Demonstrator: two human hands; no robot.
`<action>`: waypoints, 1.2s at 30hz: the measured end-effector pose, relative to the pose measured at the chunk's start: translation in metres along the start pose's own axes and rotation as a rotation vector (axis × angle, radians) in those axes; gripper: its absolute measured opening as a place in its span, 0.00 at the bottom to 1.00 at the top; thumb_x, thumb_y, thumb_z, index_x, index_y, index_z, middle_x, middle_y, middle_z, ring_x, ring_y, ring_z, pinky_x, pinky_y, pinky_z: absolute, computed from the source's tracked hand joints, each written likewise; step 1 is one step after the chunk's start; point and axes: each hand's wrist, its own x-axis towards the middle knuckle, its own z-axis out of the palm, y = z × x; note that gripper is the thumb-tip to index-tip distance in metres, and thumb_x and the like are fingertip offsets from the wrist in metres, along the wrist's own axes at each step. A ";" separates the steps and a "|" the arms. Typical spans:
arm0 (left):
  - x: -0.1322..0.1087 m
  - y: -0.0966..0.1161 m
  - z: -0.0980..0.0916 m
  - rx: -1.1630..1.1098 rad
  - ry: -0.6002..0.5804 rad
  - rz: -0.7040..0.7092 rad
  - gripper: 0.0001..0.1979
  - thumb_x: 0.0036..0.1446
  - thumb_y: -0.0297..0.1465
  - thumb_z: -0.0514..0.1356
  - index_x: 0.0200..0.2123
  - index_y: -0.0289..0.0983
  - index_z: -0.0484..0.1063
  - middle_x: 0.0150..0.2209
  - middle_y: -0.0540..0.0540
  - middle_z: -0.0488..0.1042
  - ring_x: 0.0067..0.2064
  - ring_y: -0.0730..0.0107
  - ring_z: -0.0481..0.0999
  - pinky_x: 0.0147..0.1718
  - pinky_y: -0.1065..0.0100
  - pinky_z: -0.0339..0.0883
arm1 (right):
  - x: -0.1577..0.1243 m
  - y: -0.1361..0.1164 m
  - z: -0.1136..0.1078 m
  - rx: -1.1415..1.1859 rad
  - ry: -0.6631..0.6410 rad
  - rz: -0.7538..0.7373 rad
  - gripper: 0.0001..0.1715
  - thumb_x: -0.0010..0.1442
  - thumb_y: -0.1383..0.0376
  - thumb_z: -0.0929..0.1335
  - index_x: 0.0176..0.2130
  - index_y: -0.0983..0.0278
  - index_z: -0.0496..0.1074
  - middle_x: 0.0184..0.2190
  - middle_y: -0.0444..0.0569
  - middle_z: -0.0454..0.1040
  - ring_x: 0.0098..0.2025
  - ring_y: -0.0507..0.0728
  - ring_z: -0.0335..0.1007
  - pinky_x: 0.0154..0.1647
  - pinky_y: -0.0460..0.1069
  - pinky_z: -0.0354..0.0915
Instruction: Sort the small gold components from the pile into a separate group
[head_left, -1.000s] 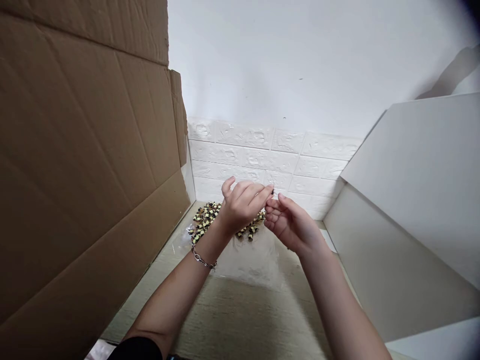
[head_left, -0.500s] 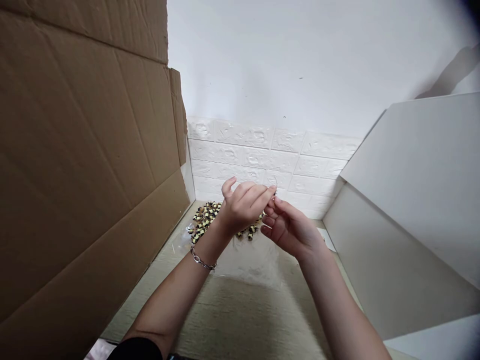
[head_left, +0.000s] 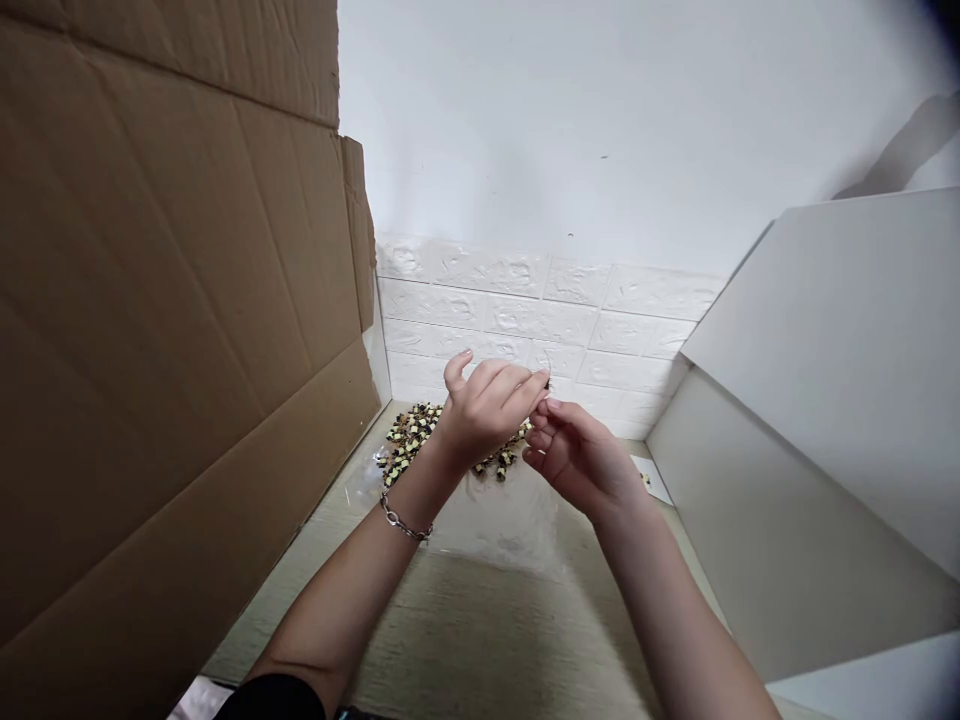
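My left hand [head_left: 491, 402], with a chain bracelet [head_left: 405, 522] at its wrist, is raised above the table. Its thumb and fingers pinch a tiny dark piece [head_left: 547, 384], from which a thin wire seems to stick up; most of the piece is hidden. My right hand [head_left: 581, 455] meets it from the right, thumb and forefinger closed at the same spot, other fingers curled. What the right fingertips grip is too small to make out. Behind and below the hands lies a pile of small yellow-and-black parts [head_left: 409, 435], partly covered by my left hand.
A clear plastic bag [head_left: 499, 525] lies flat on the pale wooden table [head_left: 457, 630] under the hands. A tall cardboard sheet [head_left: 187, 330] walls the left side, white panels [head_left: 810, 480] the right. A small white card [head_left: 654, 478] rests at the right edge. Behind stands a white brick-patterned wall [head_left: 450, 300].
The hands stay nearly in the same place. The fingertips have shifted slightly around the small dark piece, and the right thumb sits a touch lower.
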 end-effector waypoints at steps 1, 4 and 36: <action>0.000 0.000 0.000 0.002 -0.009 -0.005 0.08 0.52 0.33 0.57 0.36 0.39 0.69 0.28 0.53 0.74 0.33 0.75 0.69 0.51 0.61 0.39 | 0.000 0.001 0.000 -0.017 -0.002 -0.024 0.05 0.47 0.65 0.66 0.25 0.65 0.65 0.19 0.38 0.64 0.20 0.44 0.59 0.22 0.41 0.57; 0.002 0.000 -0.002 0.001 -0.041 -0.023 0.07 0.52 0.32 0.56 0.36 0.39 0.69 0.28 0.52 0.73 0.33 0.74 0.69 0.51 0.60 0.40 | 0.001 0.003 -0.001 -0.102 -0.006 -0.122 0.06 0.47 0.64 0.66 0.24 0.65 0.65 0.20 0.39 0.64 0.20 0.44 0.58 0.22 0.42 0.56; 0.006 -0.004 -0.007 -0.279 -0.385 -0.274 0.09 0.56 0.37 0.51 0.36 0.44 0.69 0.36 0.52 0.72 0.42 0.70 0.65 0.49 0.58 0.38 | 0.001 -0.021 -0.024 -1.050 0.163 -0.571 0.07 0.51 0.64 0.63 0.23 0.62 0.65 0.20 0.40 0.61 0.23 0.48 0.52 0.25 0.45 0.49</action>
